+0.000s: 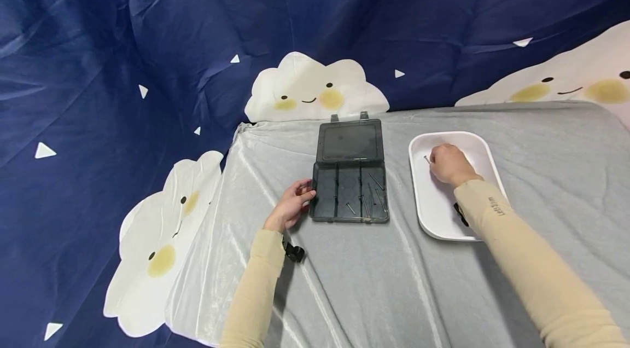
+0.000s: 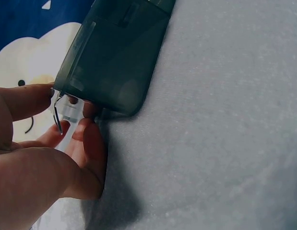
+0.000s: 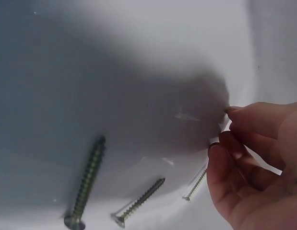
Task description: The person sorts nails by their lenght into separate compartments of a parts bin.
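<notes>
A dark translucent compartment box (image 1: 324, 192) lies with its lid (image 1: 350, 140) folded open toward the back. Long screws (image 1: 378, 181) lie in its right compartment, and one shorter screw (image 1: 351, 208) is in the middle one. My left hand (image 1: 290, 203) grips the box's left edge, thumb at the rim and other fingers lower down, as the left wrist view shows. Inside a white tray (image 1: 420, 211), my right hand (image 1: 449, 164) reaches down with bent fingers spread apart. Several screws (image 3: 143, 199) lie near its fingertips; no screw shows between them.
A grey cloth (image 1: 344, 277) covers the table, with some folds. Behind it and to the left hangs a dark blue curtain (image 1: 187, 19) with cloud faces. The tray's raised wall surrounds my right hand. A strap with a black piece (image 1: 293, 251) sits at my left wrist.
</notes>
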